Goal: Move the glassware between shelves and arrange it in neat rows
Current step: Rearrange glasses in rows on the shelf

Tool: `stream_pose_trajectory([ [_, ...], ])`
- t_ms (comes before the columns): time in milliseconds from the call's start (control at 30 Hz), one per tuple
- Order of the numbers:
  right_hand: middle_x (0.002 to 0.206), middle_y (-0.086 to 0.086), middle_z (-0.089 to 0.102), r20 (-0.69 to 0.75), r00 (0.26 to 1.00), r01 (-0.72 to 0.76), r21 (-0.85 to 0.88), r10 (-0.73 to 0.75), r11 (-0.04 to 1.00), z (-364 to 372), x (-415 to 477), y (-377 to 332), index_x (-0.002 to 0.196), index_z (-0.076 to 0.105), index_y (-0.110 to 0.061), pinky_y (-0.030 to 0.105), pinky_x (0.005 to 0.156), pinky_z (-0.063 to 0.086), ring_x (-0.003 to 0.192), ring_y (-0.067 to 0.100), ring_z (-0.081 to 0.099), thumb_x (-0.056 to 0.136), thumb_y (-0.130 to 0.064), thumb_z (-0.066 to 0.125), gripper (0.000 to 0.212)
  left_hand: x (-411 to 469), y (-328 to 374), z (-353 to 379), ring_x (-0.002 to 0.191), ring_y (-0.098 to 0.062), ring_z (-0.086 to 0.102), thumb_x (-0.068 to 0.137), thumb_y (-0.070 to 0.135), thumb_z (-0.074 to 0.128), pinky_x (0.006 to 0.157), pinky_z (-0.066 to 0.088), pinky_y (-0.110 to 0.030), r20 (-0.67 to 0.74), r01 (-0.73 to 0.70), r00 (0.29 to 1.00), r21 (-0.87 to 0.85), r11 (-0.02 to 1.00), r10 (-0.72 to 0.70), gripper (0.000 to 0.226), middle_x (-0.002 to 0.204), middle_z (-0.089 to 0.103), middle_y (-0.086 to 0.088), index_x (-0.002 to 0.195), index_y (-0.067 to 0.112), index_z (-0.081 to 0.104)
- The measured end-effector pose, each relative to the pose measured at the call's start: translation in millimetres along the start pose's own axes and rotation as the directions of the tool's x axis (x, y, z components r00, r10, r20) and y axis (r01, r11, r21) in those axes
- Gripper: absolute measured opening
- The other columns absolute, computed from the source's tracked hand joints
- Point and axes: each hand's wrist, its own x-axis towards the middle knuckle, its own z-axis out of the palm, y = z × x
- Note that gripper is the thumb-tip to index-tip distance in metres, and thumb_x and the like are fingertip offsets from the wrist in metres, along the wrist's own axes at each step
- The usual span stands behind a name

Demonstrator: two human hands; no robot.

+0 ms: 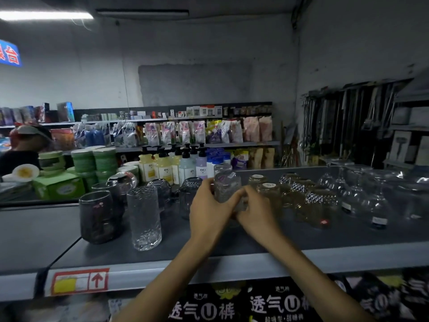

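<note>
On the grey top shelf (232, 249) stand many glasses. My left hand (210, 211) and my right hand (257, 211) both grip a clear textured glass (226, 187), upside down with a sticker on its base, just above the shelf's middle. Left of it stand a tall clear ribbed tumbler (144, 217), a smoky dark tumbler (97, 217) and more dark glasses (189, 194) behind. To the right sit amber patterned glasses (313, 203) upside down, then clear stemmed glasses (369, 201).
Behind the glassware stand pump bottles (183, 163), stacked green bowls (92, 163) and a green box (59, 187). Farther back are shelves of packaged goods. A person in a cap (25, 145) is at the far left. Hanging tools (348, 117) line the right wall.
</note>
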Motion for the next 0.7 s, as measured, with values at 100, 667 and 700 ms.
stream_pose_trajectory([
  [100,0.108,0.007,0.069,0.081,0.994,-0.082,0.058,0.077,0.995,7.5,16.1,-1.1,0.104,0.058,-0.016,0.013,0.06,0.042,0.092,0.017,0.063,0.094,-0.005,0.066,0.017,9.0,-12.3,15.4,0.107,-0.013,0.067,0.087,0.055,0.074,0.09,0.054,-0.03,0.005,-0.01,1.0,0.042,0.999,0.009,0.053,0.119,0.07,0.009,0.13,0.028,0.058],
  [667,0.125,0.015,0.065,0.105,0.983,-0.155,0.034,0.151,0.987,37.5,48.2,31.8,0.125,0.052,-0.01,0.032,0.084,0.046,0.115,0.031,0.062,0.09,-0.029,0.071,0.044,29.6,-51.9,59.7,0.1,-0.017,0.071,0.097,0.041,0.068,0.09,0.059,-0.039,-0.054,0.117,0.991,-0.086,0.989,-0.122,0.038,0.11,0.073,0.003,0.128,0.022,0.056],
  [700,0.124,0.013,0.066,0.113,0.983,-0.149,0.062,0.142,0.987,39.4,46.7,33.5,0.128,0.051,-0.012,0.032,0.086,0.048,0.115,0.029,0.063,0.087,-0.027,0.072,0.049,27.5,-54.3,59.6,0.102,-0.016,0.07,0.098,0.041,0.066,0.09,0.058,-0.036,-0.058,0.12,0.991,-0.079,0.99,-0.125,0.039,0.113,0.074,0.002,0.132,0.024,0.056],
])
